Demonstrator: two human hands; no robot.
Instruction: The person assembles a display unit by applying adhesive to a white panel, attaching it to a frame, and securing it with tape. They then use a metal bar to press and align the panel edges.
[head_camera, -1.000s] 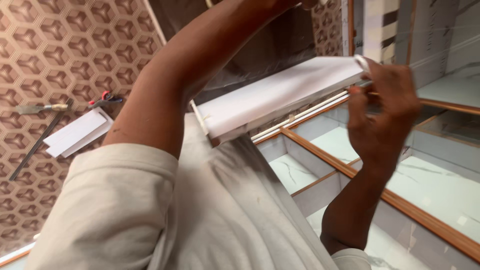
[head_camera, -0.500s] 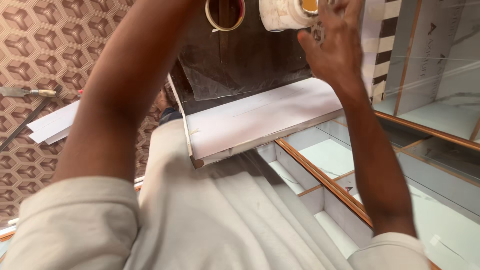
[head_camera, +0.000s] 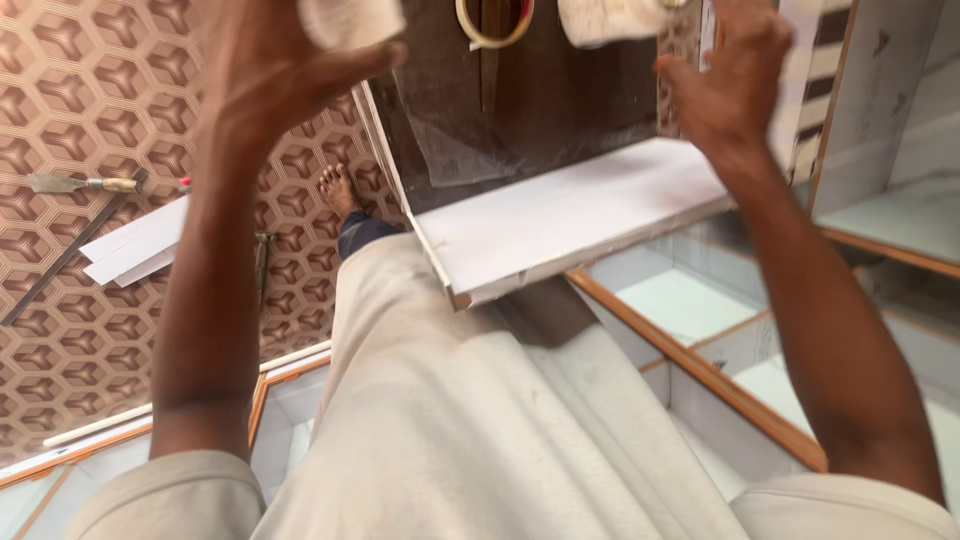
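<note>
left hand (head_camera: 270, 80) fingers curled on a pale rounded object (head_camera: 350, 20) at 11 o'clock | right hand (head_camera: 725, 85) fingers spread, empty, at 1 o'clock | flat white rectangular laminated board (head_camera: 570, 215) lies below between them, brown-edged, tilted

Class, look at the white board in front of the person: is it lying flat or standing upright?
Lying flat. The white board shows its broad face upward, with only a thin edge visible along its near side.

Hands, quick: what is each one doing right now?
Left hand: fingers curled around a white object at the frame's top edge.
Right hand: blurred, fingers spread open beside a white roll, holding nothing visible.
</note>
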